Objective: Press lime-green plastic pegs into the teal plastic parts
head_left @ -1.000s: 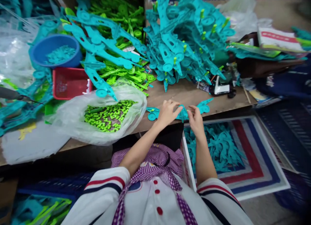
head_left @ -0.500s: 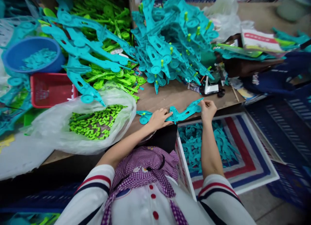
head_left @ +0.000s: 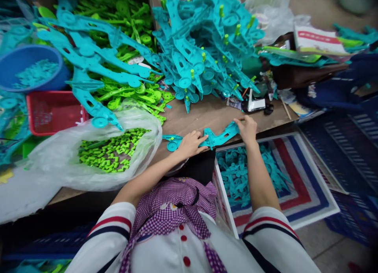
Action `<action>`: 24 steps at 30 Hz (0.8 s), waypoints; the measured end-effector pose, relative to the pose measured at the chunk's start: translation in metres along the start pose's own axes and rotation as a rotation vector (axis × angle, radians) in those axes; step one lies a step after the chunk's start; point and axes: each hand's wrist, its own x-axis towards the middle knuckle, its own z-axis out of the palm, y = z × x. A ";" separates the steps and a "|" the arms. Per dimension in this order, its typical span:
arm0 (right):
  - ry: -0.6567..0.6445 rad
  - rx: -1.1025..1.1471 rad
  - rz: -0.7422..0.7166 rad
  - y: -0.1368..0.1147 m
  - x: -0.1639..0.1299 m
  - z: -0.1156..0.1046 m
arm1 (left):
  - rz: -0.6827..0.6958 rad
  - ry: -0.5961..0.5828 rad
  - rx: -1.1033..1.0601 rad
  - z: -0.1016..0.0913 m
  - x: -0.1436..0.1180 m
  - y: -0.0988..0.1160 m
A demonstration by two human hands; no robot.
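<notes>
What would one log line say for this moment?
left hand: pressing teal part on table | right hand: on part's far end | bag of green pegs: beside

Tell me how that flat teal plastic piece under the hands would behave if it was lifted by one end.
The teal plastic piece is thin, long and flat, so it would probably feel light and flex a little rather than droop. It lies flat on the wooden table under the left hand and right hand, so it seems unlikely to roll. Its smooth surface might slide when pushed.

Brown worktable (head_left: 212,115) spanning scene, edge worn. Grey floor (head_left: 333,249) showing near right. Dark blue crates (head_left: 351,147) stacking at right, another (head_left: 44,245) sitting under table near left. Soft even light falling from above.
</notes>
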 end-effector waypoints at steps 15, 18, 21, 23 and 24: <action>-0.145 0.058 -0.009 0.004 0.013 0.009 | 0.029 0.027 0.116 0.004 -0.002 0.000; -0.005 0.152 -0.024 0.004 -0.007 0.000 | 0.047 0.056 0.128 0.007 -0.002 -0.001; 0.078 0.144 -0.054 0.000 -0.031 -0.018 | 0.060 0.083 0.128 0.008 -0.003 -0.003; 0.047 0.069 -0.140 -0.009 -0.048 -0.034 | 0.046 0.110 0.119 0.006 -0.006 -0.002; 0.010 0.003 -0.201 -0.016 -0.056 -0.042 | 0.034 0.128 0.105 0.004 -0.007 -0.001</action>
